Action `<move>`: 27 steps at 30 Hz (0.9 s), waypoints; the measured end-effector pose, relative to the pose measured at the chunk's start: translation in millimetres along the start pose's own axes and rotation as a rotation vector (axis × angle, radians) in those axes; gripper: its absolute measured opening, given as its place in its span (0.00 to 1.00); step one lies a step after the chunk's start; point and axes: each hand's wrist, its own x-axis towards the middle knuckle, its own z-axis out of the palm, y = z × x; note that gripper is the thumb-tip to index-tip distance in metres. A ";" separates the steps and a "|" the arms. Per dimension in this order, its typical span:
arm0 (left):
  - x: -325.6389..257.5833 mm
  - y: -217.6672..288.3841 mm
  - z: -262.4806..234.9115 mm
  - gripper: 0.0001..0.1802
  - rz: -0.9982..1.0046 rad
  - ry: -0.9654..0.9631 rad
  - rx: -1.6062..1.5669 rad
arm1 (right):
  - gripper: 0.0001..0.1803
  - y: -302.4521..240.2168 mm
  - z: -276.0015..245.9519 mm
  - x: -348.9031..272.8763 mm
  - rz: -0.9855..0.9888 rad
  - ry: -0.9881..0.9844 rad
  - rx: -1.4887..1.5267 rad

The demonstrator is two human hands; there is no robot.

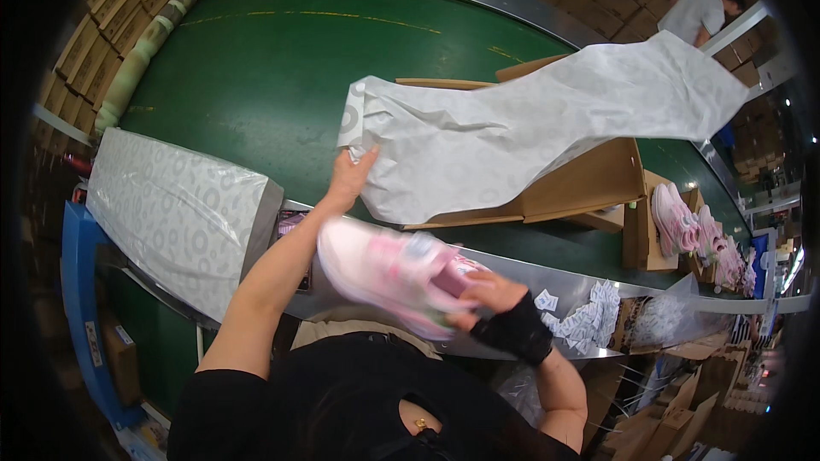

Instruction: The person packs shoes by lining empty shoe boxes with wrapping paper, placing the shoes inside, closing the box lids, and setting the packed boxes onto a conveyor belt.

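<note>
My left hand (pixel 348 177) pinches the near left edge of a large sheet of pale grey patterned wrapping paper (pixel 487 149). The paper drapes over an open brown cardboard box (pixel 594 183) and hides most of its inside. In my right hand (pixel 498 297), with a black wrist wrap around the palm and wrist, is a pink and white sneaker (pixel 376 263), gripped near its collar. Motion blurs the shoe, and whether a second one lies behind it I cannot tell. It hangs close in front of my body, below the paper.
A stack of the same patterned paper (pixel 179 205) lies at the left. Small white packets (pixel 589 316) are heaped on the metal edge at the right. More pink sneakers (pixel 675 220) stand beyond them along the green conveyor belt (pixel 282 60). A person (pixel 696 13) is at the far right.
</note>
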 end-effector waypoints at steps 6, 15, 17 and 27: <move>1.9 22.0 -40.7 0.20 0.110 0.137 0.250 | 0.18 13.6 -38.0 97.1 0.354 0.336 0.757; 5.5 91.1 6.2 0.17 0.047 -0.014 -0.056 | 0.08 179.7 127.6 162.7 -0.102 0.329 -0.356; -5.9 92.4 39.2 0.20 0.092 -0.216 -0.080 | 0.12 134.6 115.5 163.8 0.116 0.109 0.235; 9.5 80.2 24.2 0.21 0.212 -0.118 -0.172 | 0.17 146.0 37.4 129.8 0.280 0.402 -0.857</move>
